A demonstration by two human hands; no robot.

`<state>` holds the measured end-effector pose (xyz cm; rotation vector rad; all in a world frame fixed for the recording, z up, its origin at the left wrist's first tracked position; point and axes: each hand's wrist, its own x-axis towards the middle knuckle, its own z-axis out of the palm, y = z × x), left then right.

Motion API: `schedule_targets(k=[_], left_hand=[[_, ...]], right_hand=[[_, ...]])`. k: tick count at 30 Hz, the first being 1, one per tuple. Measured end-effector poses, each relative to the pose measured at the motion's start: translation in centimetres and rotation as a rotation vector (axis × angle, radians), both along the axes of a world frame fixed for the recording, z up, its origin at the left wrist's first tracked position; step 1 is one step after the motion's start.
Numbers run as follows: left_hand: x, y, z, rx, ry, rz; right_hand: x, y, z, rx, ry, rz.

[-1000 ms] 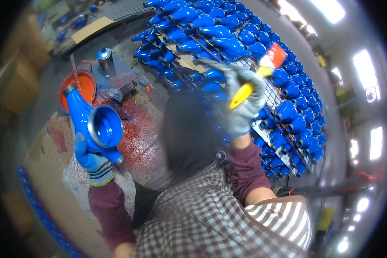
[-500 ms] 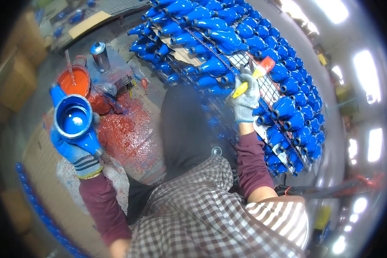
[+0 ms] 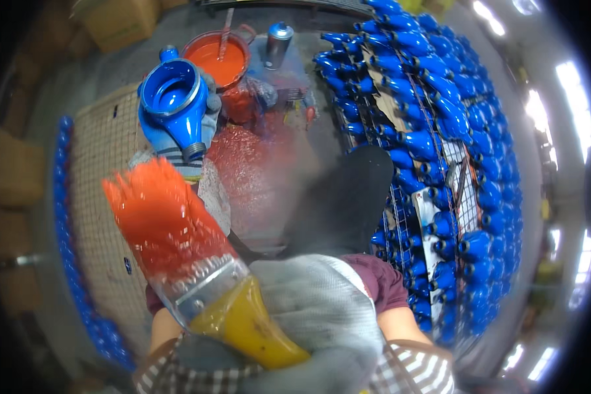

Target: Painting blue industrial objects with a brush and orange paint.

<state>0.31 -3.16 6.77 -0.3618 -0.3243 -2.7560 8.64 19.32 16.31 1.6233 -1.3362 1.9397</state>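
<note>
My left hand, in a grey and blue knit glove, is closed around a blue-painted water meter body. Its round open bowl faces up, and a short pipe end sticks out on either side. Close to the camera, my right hand in a grey glove grips a wide paintbrush. The brush has a yellow handle, a metal band and bristles coated in orange-red; its bristles point up and left, nearer the camera than my left wrist and partly covering it. The fingertips of my right hand are only partly visible.
Beyond the meter body stands a bucket of orange-red paint with a stick in it, beside a spray can. Red paint stains the floor board. Stacked blue meter bodies fill wire racks at right. A wire mesh panel lies left.
My right hand has brought the brush from the racks on the right to close before the camera. The view has turned left; my left hand still holds the meter body.
</note>
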Motion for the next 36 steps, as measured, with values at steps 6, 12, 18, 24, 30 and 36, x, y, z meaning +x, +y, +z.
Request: schedule_targets(k=[6, 12, 18, 24, 30, 36], left_hand=[[0.7, -3.4, -2.1, 0.04, 0.13, -0.102], [1.1, -5.0, -2.6, -0.016, 0.138, -0.131], [2.0, -5.5, -3.9, -0.093, 0.112, 0.028], [3.2, -4.6, -4.8, -0.165, -0.326, 0.277], [2.2, -4.9, -6.8, 0.234, -0.083, -0.256], [3.7, -4.9, -6.8, -0.018, -0.399, 0.183]], right_hand=[[1.1, -1.8, -1.1, -0.119, 0.122, 0.088], [-0.5, -3.6, -2.9, -0.131, -0.096, -0.027], [-4.8, 0.1, -3.9, 0.056, -0.558, -0.369], [-10.1, -6.2, -5.6, 0.007, -0.924, -0.255], [-8.3, -13.4, -6.9, -0.041, -1.147, 0.46], [-14.5, -13.9, -7.4, -0.23, -0.964, 0.057]])
